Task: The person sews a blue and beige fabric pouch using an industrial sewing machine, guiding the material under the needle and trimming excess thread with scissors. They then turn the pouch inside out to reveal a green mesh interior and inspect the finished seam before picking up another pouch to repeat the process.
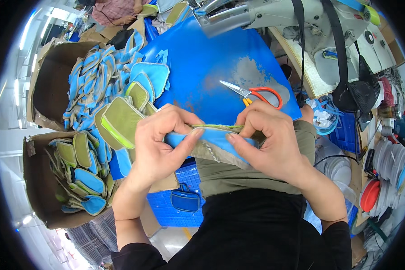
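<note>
Between my two hands is a blue and grey fabric piece (217, 140) with a yellow-green edge along its top, held above my lap. My left hand (163, 140) pinches its left end between thumb and fingers. At the other end, my right hand (271, 140) grips it the same way, thumb on the blue face. Beyond the right hand, scissors (245, 92) with orange-red handles lie on the blue work surface (198, 58), blades partly apart. Several olive and blue fabric pads (121, 122) are heaped just left of my left hand.
Two cardboard boxes stand at the left; the nearer box (37, 191) holds several pads. A large blue-grey pile (94, 83) fills the surface's left side. A sewing machine (285, 17) overhangs the far right. Below lies a blue crate (171, 218). Another person (112, 11) sits at the back.
</note>
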Demonstrator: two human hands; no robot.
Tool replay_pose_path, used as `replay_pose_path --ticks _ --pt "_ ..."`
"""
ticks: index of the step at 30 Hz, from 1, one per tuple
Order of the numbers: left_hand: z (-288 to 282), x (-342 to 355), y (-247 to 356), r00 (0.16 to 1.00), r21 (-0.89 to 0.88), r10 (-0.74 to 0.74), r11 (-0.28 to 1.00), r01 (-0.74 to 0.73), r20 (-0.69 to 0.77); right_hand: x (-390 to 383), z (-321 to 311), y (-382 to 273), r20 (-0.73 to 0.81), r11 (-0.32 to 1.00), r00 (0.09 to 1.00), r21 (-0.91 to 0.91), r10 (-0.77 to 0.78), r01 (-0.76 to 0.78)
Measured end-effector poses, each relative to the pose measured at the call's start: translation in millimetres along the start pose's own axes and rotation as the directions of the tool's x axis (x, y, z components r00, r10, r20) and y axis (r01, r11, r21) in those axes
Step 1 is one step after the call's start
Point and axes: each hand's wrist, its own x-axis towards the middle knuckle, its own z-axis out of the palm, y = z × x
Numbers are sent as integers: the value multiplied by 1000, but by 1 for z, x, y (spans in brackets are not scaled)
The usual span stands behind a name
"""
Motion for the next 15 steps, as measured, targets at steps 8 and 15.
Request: replay_pose_path --ticks 8,15 --pt "-4 -8 19 999 1 19 1000 -19 -37 -2 -4 -15 9 999 1000 31 9 -9" --pt "-13 -16 49 997 41 76 996 -76 -18 -12 -11 -32 21 989 1000 147 8 -11"
